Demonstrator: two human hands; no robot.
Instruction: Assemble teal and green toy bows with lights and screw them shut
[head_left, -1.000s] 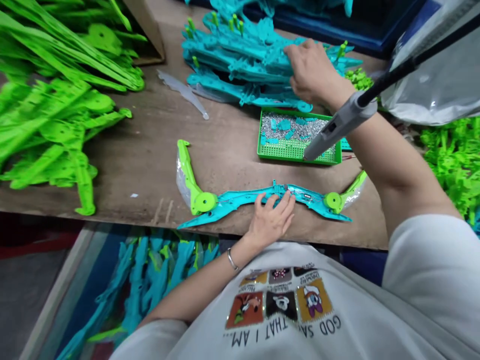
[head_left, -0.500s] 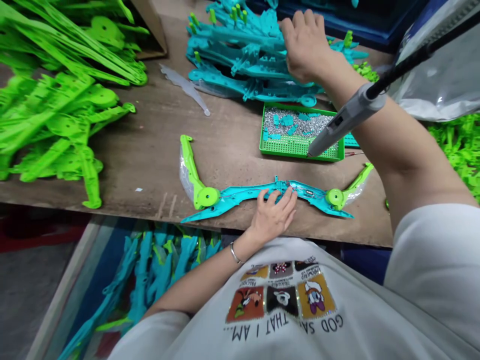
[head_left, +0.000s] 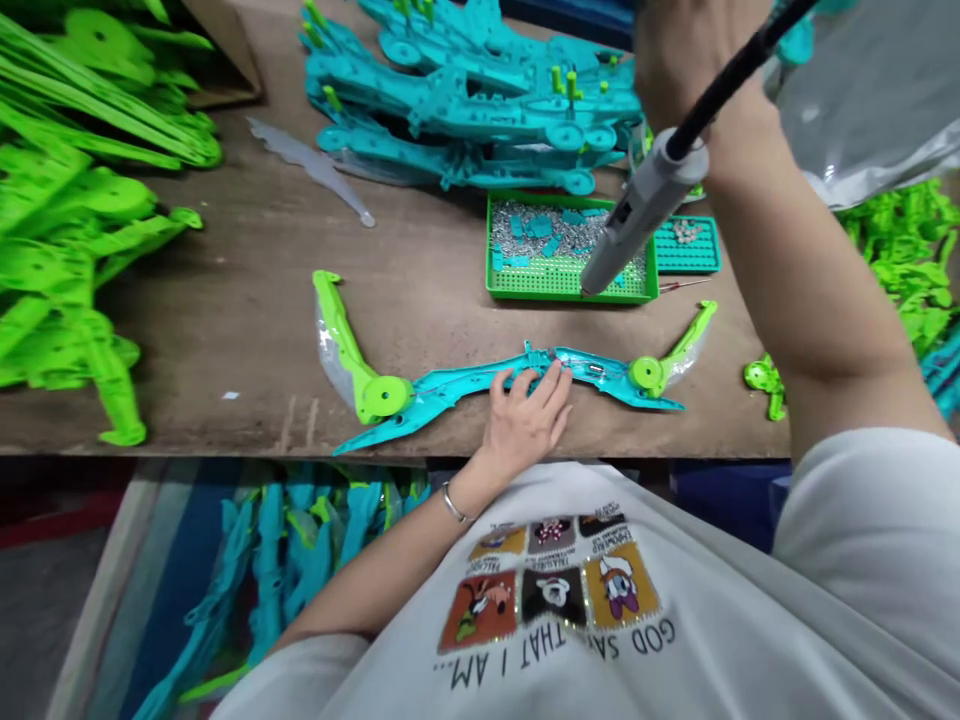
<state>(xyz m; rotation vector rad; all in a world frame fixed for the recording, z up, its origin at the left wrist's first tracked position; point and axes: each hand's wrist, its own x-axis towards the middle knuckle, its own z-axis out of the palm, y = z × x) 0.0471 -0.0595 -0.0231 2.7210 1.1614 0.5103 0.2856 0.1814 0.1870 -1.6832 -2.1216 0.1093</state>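
A turquoise toy bow shell (head_left: 457, 385) with lime green limbs lies near the table's front edge, its inner side up with thin wires in it. My left hand (head_left: 521, 420) rests palm down on the middle of the shell, fingers spread and fingertips touching it. At the top edge my right hand (head_left: 686, 60) is stretched out, blurred and partly cut off; whatever its fingers hold, if anything, is hidden. Nearest to it is a stack of turquoise bow shells (head_left: 465, 100) with green pegs. The grey electric screwdriver (head_left: 637, 215) hangs in front of my right forearm.
A green basket (head_left: 570, 293) holds screws and small turquoise pieces. Beside it are a turquoise tray (head_left: 686, 262) and a thin red-handled tool (head_left: 682, 286). Green parts (head_left: 67, 250) pile up at left, more (head_left: 900, 255) at right. A clear plastic strip (head_left: 311, 168) lies behind.
My right hand has moved away from the turquoise stack, to the right and farther out. The view has shifted a little. My left hand stays on the bow shell.
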